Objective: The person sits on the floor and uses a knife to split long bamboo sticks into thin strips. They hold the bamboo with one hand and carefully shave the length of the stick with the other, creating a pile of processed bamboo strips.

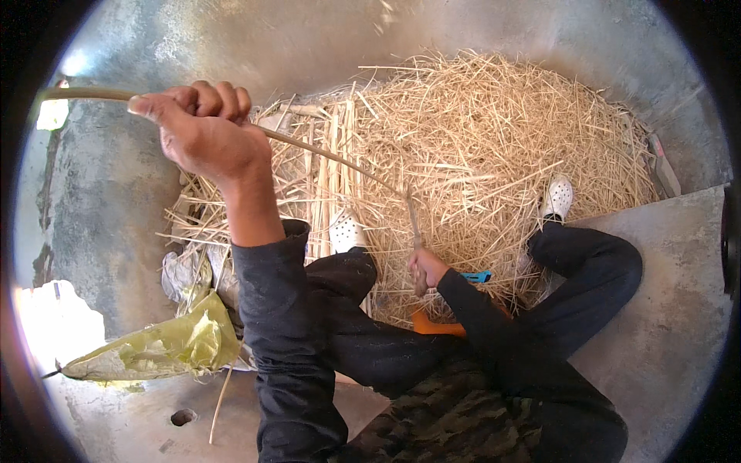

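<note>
My left hand [212, 127], raised at the upper left, is closed around a long thin cane [316, 149]. The cane runs from the far left edge, through my fist, and slants down to the middle. Between my knees, my right hand [426, 268] grips the wooden handle of a knife [414, 220]. Its narrow, dull blade points away from me, and its tip meets or nearly meets the cane's lower end; I cannot tell whether they touch. Just right of that hand lies a blue-handled tool [476, 276], partly hidden by my sleeve.
A broad heap of straw-coloured shavings [494, 123] spreads around my white clogs [557, 197]. Long pale strips [333, 170] lie to the left. Nearer are a torn yellow-green sack [185, 339], a loose stick [220, 405], a floor hole [184, 417] and an orange object [436, 324].
</note>
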`<state>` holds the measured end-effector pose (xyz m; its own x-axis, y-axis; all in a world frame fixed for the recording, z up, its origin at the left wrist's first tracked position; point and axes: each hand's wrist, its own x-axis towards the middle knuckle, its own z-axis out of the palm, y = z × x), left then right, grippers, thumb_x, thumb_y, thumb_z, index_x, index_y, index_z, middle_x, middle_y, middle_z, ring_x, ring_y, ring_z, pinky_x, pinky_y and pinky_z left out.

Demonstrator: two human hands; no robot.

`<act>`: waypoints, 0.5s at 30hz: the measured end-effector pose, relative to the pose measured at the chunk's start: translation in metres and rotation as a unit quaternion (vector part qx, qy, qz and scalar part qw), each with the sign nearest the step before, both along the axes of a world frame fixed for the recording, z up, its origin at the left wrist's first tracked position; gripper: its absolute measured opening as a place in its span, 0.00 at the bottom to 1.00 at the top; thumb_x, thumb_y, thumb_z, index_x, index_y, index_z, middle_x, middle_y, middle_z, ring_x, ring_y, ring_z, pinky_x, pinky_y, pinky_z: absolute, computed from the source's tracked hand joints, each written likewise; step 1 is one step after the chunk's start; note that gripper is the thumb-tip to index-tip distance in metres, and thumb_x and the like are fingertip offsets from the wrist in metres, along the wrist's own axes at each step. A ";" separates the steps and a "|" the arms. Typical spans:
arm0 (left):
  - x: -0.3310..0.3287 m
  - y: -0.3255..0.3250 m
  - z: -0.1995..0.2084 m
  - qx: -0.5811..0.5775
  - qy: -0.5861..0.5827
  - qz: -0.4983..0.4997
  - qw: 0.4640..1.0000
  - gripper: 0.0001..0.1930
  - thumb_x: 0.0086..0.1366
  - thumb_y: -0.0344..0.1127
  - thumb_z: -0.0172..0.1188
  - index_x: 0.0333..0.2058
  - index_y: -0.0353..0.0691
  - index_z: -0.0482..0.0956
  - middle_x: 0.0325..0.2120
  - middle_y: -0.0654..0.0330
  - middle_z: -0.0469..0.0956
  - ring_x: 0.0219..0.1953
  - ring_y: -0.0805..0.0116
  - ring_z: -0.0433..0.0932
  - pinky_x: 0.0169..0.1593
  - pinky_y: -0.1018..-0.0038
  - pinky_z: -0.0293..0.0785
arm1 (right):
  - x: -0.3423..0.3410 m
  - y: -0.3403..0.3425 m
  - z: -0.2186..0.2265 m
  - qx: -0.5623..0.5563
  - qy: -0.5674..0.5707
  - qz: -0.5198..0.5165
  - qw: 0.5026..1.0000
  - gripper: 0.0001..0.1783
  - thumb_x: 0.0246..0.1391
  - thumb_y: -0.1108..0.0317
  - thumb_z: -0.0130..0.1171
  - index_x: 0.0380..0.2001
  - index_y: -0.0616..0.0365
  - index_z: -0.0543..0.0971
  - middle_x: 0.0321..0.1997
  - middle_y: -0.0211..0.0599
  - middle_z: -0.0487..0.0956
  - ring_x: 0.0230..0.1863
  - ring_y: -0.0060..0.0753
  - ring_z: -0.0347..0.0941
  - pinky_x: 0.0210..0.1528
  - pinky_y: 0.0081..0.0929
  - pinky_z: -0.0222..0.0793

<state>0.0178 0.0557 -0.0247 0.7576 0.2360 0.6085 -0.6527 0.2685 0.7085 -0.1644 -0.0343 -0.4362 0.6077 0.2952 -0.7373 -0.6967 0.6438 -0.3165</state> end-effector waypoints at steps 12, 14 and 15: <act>0.007 0.012 -0.014 0.003 0.012 0.035 0.999 0.26 0.70 0.59 0.37 0.18 0.47 0.53 0.12 0.70 0.46 0.14 0.77 0.47 0.20 0.77 0.49 | -0.002 0.022 0.132 -0.461 -0.380 -0.064 0.800 0.05 0.41 0.73 0.55 0.23 0.62 0.70 0.14 0.38 0.68 0.15 0.35 0.68 0.22 0.37 0.64; 0.005 0.015 -0.011 0.002 0.017 0.038 0.999 0.26 0.70 0.59 0.36 0.18 0.48 0.53 0.12 0.70 0.46 0.14 0.77 0.47 0.20 0.77 0.49 | -0.002 0.022 0.106 -0.510 -0.300 -0.009 0.806 0.11 0.40 0.69 0.56 0.29 0.64 0.73 0.17 0.43 0.71 0.21 0.42 0.72 0.27 0.41 0.65; 0.002 0.012 -0.008 -0.004 0.025 0.038 0.999 0.26 0.70 0.59 0.36 0.18 0.48 0.53 0.12 0.70 0.46 0.14 0.77 0.47 0.20 0.76 0.48 | -0.010 0.026 0.053 -0.551 -0.254 0.019 0.794 0.11 0.41 0.68 0.56 0.28 0.65 0.73 0.18 0.43 0.72 0.22 0.42 0.72 0.27 0.41 0.65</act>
